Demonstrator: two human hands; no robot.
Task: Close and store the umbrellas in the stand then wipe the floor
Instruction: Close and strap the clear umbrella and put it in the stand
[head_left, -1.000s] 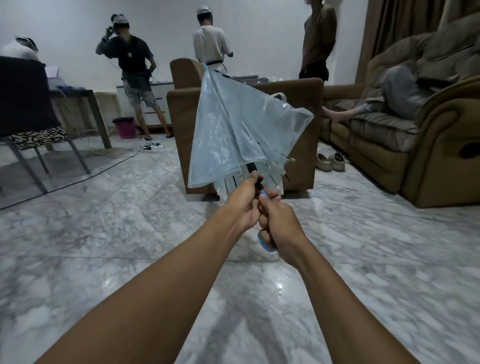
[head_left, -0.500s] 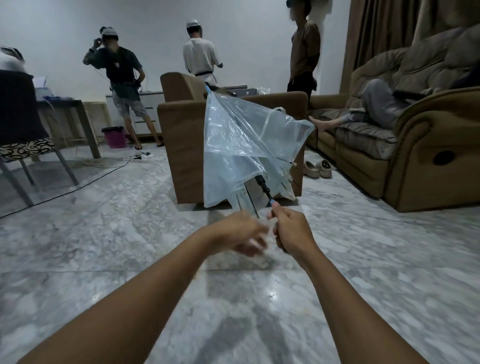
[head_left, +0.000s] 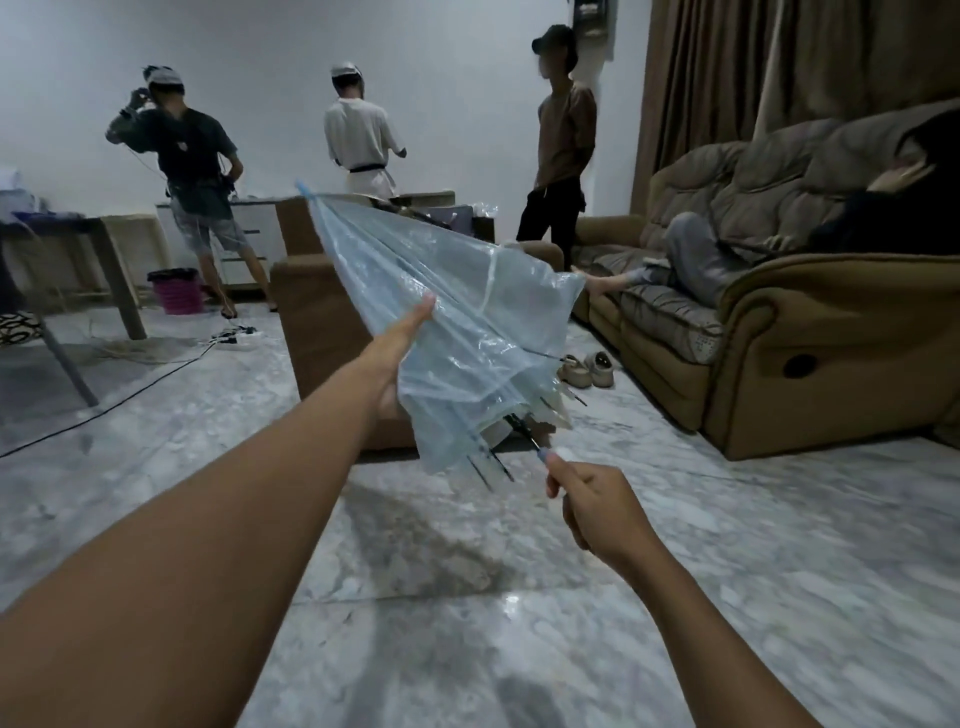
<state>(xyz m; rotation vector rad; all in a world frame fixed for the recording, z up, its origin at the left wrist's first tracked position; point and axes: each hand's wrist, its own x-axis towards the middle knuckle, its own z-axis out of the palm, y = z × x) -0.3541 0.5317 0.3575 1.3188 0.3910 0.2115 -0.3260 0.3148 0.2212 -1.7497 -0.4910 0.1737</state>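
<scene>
The umbrella (head_left: 467, 338), folded with its canopy (head_left: 363, 244) loose, is held mid-frame, tip toward 11 o'clock. A second ago it stood near upright. The left hand (head_left: 402, 338) has left the handle (head_left: 543, 457) and now lies with straight fingers against the canopy, partly hidden. The right hand (head_left: 592, 506) grips the handle at 5 o'clock. Closing looks done; storing remains. No stand is visible. The contents of the bin (head_left: 176, 291) at 10 o'clock cannot be told.

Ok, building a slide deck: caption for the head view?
Right hand grips the handle of a folded clear umbrella; left hand rests against it.

umbrella (head_left: 467, 322) before armchair (head_left: 317, 312) | sofa (head_left: 810, 332) right | table (head_left: 120, 283) left | shoes (head_left: 587, 366) beside sofa
</scene>
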